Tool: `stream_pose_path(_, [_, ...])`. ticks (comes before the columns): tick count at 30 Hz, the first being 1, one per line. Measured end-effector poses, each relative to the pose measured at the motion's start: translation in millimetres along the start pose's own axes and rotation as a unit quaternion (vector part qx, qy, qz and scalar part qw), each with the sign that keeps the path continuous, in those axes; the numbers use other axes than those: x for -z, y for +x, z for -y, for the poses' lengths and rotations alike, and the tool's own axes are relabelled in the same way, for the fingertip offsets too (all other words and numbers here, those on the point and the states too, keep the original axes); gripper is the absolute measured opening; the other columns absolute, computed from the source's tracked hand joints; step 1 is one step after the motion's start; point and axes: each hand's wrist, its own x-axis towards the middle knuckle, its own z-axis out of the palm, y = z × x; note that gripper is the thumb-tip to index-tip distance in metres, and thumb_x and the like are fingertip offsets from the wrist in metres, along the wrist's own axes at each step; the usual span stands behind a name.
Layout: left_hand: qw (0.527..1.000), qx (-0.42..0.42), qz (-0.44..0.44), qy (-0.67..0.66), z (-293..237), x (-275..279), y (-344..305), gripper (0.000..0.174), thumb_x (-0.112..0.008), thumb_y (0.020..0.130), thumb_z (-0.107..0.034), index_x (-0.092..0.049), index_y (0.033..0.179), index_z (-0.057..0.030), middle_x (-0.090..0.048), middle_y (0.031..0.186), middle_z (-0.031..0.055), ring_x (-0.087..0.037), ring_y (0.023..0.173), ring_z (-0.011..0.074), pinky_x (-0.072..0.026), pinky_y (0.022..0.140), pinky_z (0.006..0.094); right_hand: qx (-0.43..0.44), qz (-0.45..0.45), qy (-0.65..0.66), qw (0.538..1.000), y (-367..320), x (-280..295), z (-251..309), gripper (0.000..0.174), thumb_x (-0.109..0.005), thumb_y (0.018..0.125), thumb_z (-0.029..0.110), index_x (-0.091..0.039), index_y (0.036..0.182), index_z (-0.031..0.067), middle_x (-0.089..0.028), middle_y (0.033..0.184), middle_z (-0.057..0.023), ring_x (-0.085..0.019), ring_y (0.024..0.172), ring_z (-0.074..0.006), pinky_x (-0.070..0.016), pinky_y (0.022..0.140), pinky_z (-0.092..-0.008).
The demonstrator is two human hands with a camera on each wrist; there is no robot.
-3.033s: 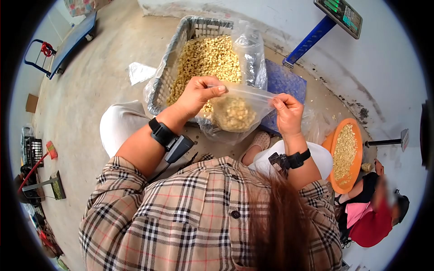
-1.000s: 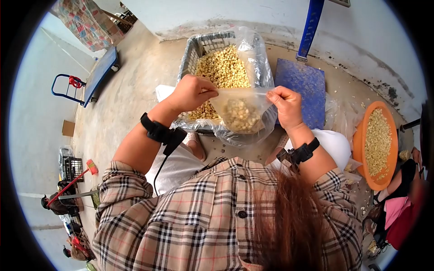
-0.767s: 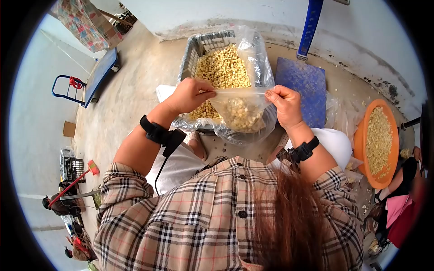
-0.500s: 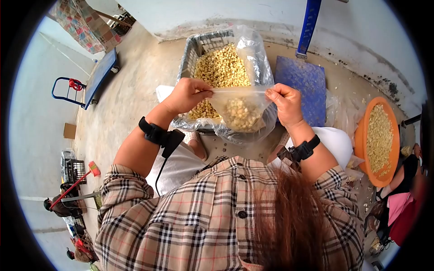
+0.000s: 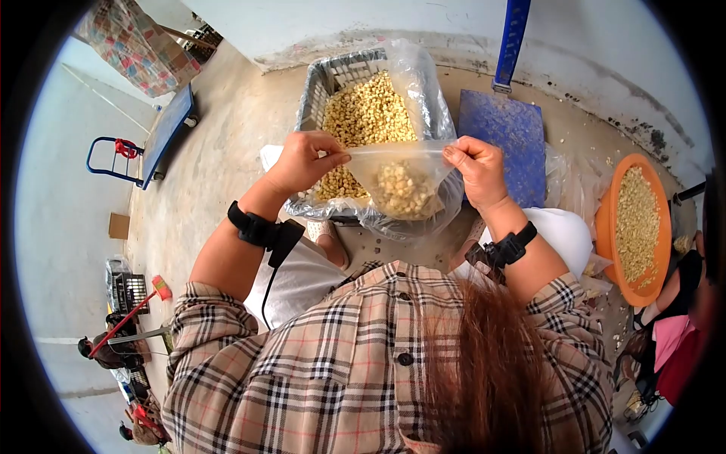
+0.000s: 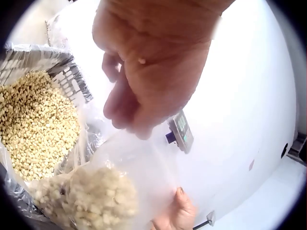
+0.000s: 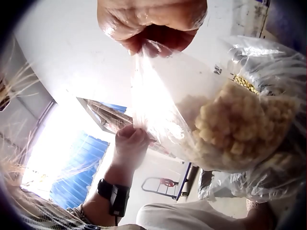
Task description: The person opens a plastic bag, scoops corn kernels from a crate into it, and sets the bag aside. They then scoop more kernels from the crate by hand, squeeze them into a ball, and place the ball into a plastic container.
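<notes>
A clear plastic bag [image 5: 432, 170] hangs over the near part of a lined crate [image 5: 309, 94], bulging with pale yellow kernels [image 5: 402, 189] at its bottom. My left hand [image 5: 306, 160] pinches the left end of the bag's top edge between thumb and fingers. At the opposite end my right hand [image 5: 479, 170] pinches the same edge, so it runs nearly straight between both hands. In the right wrist view, the bag [image 7: 168, 105] slopes down from the right hand [image 7: 153, 21] with its kernels low inside. Loose yellow kernels [image 5: 367, 106] fill much of the crate.
A blue scale platform [image 5: 503, 147] lies right of the crate, its blue post [image 5: 512, 45] by the wall. Farther right stands an orange basin [image 5: 611, 227] of pale pieces, with another person beside it. A blue cart [image 5: 168, 129] is at the left.
The hands have drawn slightly farther apart, the left one shifting left, and the bag's top edge is straighter. Since the earliest frame the head view has turned, and both hands keep their pinch.
</notes>
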Motion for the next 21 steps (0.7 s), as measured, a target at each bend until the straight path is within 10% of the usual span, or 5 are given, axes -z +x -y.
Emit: stream_pose_path(21, [0.994, 0.077, 0.047, -0.054, 10, 3, -6, 0.008, -0.063, 0.082, -0.008, -0.065, 0.087, -0.0022, -0.061, 0.072, 0.0028, -0.054, 0.064, 0.0105, -0.0439, 0.058, 0.0266, -0.018, 0.004, 0.022, 1.0, -2, -1, 2, 0.015, -0.062, 0.081, 0.009, -0.06, 0.07, -0.0013, -0.057, 0.066, 0.0002, -0.047, 0.062, -0.0053, -0.039, 0.059, -0.0211])
